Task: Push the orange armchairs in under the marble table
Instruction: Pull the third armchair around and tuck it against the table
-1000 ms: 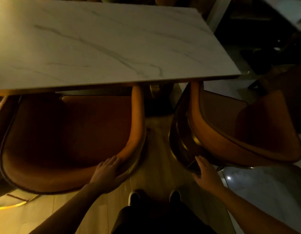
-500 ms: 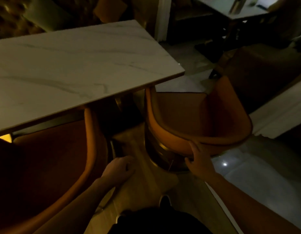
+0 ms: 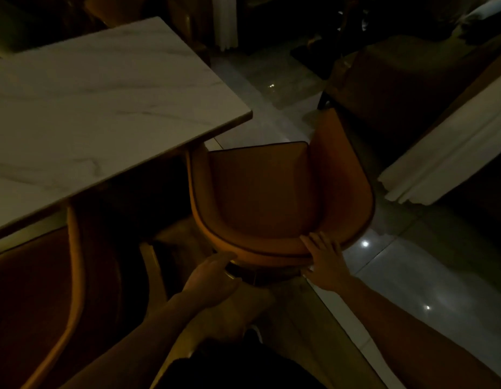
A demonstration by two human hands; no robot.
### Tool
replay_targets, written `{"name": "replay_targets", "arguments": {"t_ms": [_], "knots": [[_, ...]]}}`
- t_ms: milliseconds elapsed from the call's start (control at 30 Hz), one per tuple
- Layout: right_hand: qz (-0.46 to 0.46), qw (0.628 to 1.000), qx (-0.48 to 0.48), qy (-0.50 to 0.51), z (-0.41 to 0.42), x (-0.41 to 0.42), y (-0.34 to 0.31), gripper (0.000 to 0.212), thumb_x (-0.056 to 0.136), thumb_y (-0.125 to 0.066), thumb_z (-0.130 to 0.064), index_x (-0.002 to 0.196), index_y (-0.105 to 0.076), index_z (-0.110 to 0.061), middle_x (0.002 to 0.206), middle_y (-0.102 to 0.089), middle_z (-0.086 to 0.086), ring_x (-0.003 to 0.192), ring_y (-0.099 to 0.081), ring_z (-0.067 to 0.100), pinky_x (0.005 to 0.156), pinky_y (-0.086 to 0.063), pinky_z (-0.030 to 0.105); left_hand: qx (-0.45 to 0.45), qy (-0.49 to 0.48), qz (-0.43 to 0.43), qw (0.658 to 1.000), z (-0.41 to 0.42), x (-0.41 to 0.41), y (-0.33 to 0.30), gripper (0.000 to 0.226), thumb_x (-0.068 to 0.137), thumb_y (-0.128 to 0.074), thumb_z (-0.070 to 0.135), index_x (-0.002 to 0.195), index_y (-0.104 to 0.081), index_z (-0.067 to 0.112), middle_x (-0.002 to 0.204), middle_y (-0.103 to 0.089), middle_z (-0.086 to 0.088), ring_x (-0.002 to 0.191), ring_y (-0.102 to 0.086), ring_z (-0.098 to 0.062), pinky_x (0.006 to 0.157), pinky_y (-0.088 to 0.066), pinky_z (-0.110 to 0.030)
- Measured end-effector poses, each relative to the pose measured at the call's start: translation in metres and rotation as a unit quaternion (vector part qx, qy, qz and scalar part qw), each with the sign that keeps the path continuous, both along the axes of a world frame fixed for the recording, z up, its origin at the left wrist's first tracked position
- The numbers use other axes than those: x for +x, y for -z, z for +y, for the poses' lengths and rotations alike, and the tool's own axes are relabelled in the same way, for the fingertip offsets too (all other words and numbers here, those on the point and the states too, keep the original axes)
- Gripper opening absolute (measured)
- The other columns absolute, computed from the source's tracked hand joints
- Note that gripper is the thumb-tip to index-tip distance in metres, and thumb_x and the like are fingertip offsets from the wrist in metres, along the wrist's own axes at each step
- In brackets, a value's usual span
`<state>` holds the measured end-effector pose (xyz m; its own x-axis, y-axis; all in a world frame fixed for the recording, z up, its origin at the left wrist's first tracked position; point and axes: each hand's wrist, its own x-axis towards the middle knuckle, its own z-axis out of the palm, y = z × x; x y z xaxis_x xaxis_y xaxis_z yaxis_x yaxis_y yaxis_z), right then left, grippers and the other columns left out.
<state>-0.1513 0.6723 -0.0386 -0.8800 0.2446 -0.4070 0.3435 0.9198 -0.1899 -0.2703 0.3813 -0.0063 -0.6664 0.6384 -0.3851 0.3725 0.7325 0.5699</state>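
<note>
The marble table [image 3: 103, 113] fills the upper left, its near corner at the middle. An orange armchair [image 3: 260, 192] stands just past that corner, mostly outside the table, with its left arm under the tabletop edge. My right hand [image 3: 325, 262] lies on the top of its curved backrest, fingers over the rim. My left hand [image 3: 212, 275] touches the lower left of the same backrest, fingers extended against it. A second orange armchair [image 3: 61, 276] sits at the lower left with its seat partly under the table.
The room is dim. A dark sofa or bench [image 3: 412, 88] stands at the upper right and a pale long slab [image 3: 446, 153] runs along the right. Shiny floor tiles [image 3: 412, 276] lie to the right; my feet and dark trousers show at the bottom.
My view has swung right onto the right armchair. My left hand left the left chair's backrest and came to the right chair. My right hand slid up onto its backrest rim.
</note>
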Motion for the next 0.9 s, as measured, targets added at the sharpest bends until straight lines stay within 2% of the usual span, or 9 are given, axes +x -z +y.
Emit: {"name": "replay_targets", "arguments": {"t_ms": [100, 167, 233, 367, 467, 567, 733, 833, 900], "knots": [[-0.03, 1.0, -0.007, 0.005, 0.006, -0.019, 0.001, 0.085, 0.09, -0.059, -0.052, 0.155, -0.009, -0.029, 0.163, -0.01, 0.006, 0.149, 0.002, 0.031, 0.12, 0.007, 0.053, -0.037, 0.074, 0.008, 0.997, 0.02, -0.014, 0.006, 0.078, 0.087, -0.067, 0.042, 0.153, -0.029, 0.025, 0.161, -0.026, 0.0, 0.15, -0.018, -0.021, 0.121, -0.018, -0.039], [-0.045, 0.999, -0.001, 0.01, 0.005, -0.03, 0.002, 0.088, 0.087, -0.063, -0.053, 0.154, -0.012, -0.029, 0.162, -0.014, 0.006, 0.149, -0.002, 0.032, 0.12, 0.007, 0.053, -0.083, 0.129, -0.005, 0.988, 0.034, -0.026, 0.011, 0.085, 0.089, -0.061, 0.054, 0.156, -0.018, 0.027, 0.165, -0.014, 0.0, 0.152, -0.007, -0.021, 0.123, -0.008, -0.043], [-0.049, 0.999, 0.014, 0.011, 0.003, -0.033, 0.002, 0.089, 0.084, -0.065, -0.054, 0.154, -0.015, -0.029, 0.161, -0.018, 0.006, 0.148, -0.005, 0.032, 0.12, 0.005, 0.053, -0.109, 0.168, -0.015, 0.98, 0.045, -0.037, 0.019, 0.09, 0.087, -0.056, 0.064, 0.157, -0.011, 0.029, 0.166, -0.007, 0.0, 0.152, -0.002, -0.024, 0.123, -0.002, -0.047], [-0.054, 0.998, 0.013, 0.003, 0.004, -0.031, 0.003, 0.089, 0.083, -0.055, -0.065, 0.154, -0.016, -0.029, 0.161, -0.019, 0.006, 0.148, -0.007, 0.031, 0.12, 0.004, 0.052, -0.136, 0.223, -0.012, 0.965, 0.063, -0.058, 0.04, 0.095, 0.087, -0.058, 0.061, 0.157, -0.003, 0.029, 0.166, 0.0, 0.0, 0.152, 0.003, -0.025, 0.121, 0.001, -0.049], [-0.101, 0.994, 0.027, -0.021, 0.013, -0.042, 0.005, 0.087, 0.084, -0.061, -0.055, 0.154, -0.016, -0.028, 0.16, -0.021, 0.006, 0.148, -0.009, 0.031, 0.119, 0.005, 0.051, -0.15, 0.245, -0.023, 0.958, 0.076, -0.07, 0.051, 0.096, 0.086, -0.059, 0.061, 0.157, -0.003, 0.03, 0.166, -0.002, 0.002, 0.152, 0.005, -0.026, 0.119, 0.005, -0.056], [-0.165, 0.985, 0.015, -0.057, 0.025, -0.06, 0.01, 0.096, 0.075, -0.071, -0.046, 0.153, -0.019, -0.028, 0.158, -0.026, 0.005, 0.146, -0.017, 0.031, 0.119, 0.001, 0.052, -0.168, 0.262, -0.034, 0.95, 0.086, -0.077, 0.06, 0.099, 0.085, -0.059, 0.063, 0.157, -0.002, 0.028, 0.166, -0.003, -0.001, 0.151, 0.006, -0.032, 0.116, 0.009, -0.063], [-0.184, 0.974, 0.025, -0.13, 0.038, -0.063, 0.021, 0.1, 0.069, -0.072, -0.049, 0.152, -0.018, -0.032, 0.156, -0.029, -0.001, 0.142, -0.025, 0.023, 0.118, -0.005, 0.05, -0.2, 0.262, -0.021, 0.944, 0.103, -0.072, 0.072, 0.116, 0.071, -0.07, 0.069, 0.156, -0.005, 0.024, 0.164, -0.01, -0.008, 0.15, 0.002, -0.038, 0.108, 0.011, -0.075], [-0.184, 0.972, 0.008, -0.147, 0.042, -0.066, 0.021, 0.102, 0.069, -0.071, -0.05, 0.153, -0.016, -0.031, 0.157, -0.027, 0.0, 0.143, -0.023, 0.024, 0.118, -0.006, 0.05, -0.204, 0.256, -0.01, 0.945, 0.113, -0.071, 0.079, 0.112, 0.07, -0.068, 0.071, 0.154, -0.01, 0.023, 0.16, -0.019, -0.009, 0.148, -0.008, -0.038, 0.106, 0.011, -0.076], [-0.18, 0.971, -0.002, -0.155, 0.043, -0.069, 0.018, 0.102, 0.071, -0.069, -0.053, 0.154, -0.013, -0.03, 0.158, -0.025, 0.001, 0.144, -0.021, 0.026, 0.118, -0.006, 0.051, -0.206, 0.263, 0.003, 0.942, 0.118, -0.072, 0.081, 0.107, 0.071, -0.072, 0.06, 0.153, -0.014, 0.022, 0.157, -0.025, -0.009, 0.146, -0.016, -0.037, 0.109, 0.007, -0.074]]}}
